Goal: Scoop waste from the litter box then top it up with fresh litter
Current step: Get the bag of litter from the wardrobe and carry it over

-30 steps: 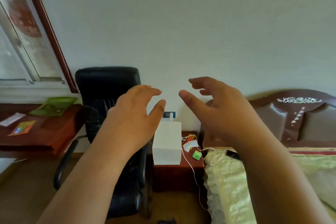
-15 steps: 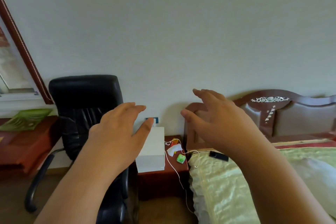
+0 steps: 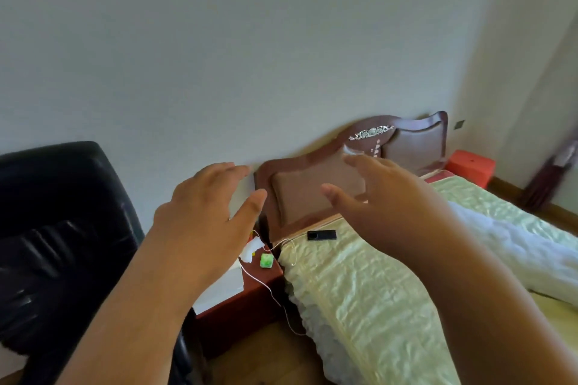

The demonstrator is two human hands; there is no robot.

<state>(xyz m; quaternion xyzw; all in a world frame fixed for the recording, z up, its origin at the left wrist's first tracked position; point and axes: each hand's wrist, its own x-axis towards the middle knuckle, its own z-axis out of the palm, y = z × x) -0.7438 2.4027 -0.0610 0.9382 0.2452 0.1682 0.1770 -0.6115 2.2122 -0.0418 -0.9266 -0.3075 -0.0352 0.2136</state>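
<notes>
Plainly both hands, left hand [image 3: 203, 222] and right hand [image 3: 384, 212], hover spread and empty, no litter box or scoop nearby, so searching risks snagging the white cable [image 3: 275, 297] below them.

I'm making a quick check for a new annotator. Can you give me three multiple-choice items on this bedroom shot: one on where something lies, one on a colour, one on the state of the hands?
1. Where does the black phone lie?
A. on the bed
B. on the black chair
C. on the floor

2. What colour is the small cube on the nightstand?
A. blue
B. green
C. yellow

3. What are the hands doing?
A. both grip a scoop
B. one holds the phone
C. both are held up, holding nothing

Answers:
1 A, it rests on the pale green bedspread near the headboard.
2 B, it is bright green.
3 C, left hand and right hand hover with fingers spread.
</notes>
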